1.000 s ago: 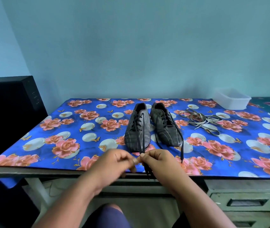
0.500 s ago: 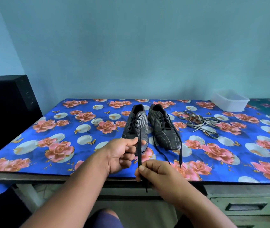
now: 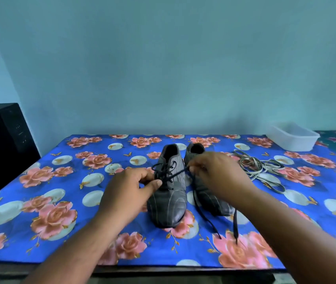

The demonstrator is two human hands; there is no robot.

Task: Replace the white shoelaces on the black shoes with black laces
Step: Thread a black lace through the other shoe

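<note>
Where the frame centres, two black shoes [image 3: 168,193] stand side by side, toes toward the lower edge, on a blue floral tablecloth [image 3: 60,181]. Left hand [image 3: 130,187] pinches a loop of black lace [image 3: 164,174] over the left-of-frame shoe. Right hand [image 3: 216,173] pinches the same lace's other strand. Loose black lace ends [image 3: 234,224] trail from the right-of-frame shoe toward lower right. White laces [image 3: 259,169] heaped right of centre. White plastic tub [image 3: 292,138], upper right.
</note>
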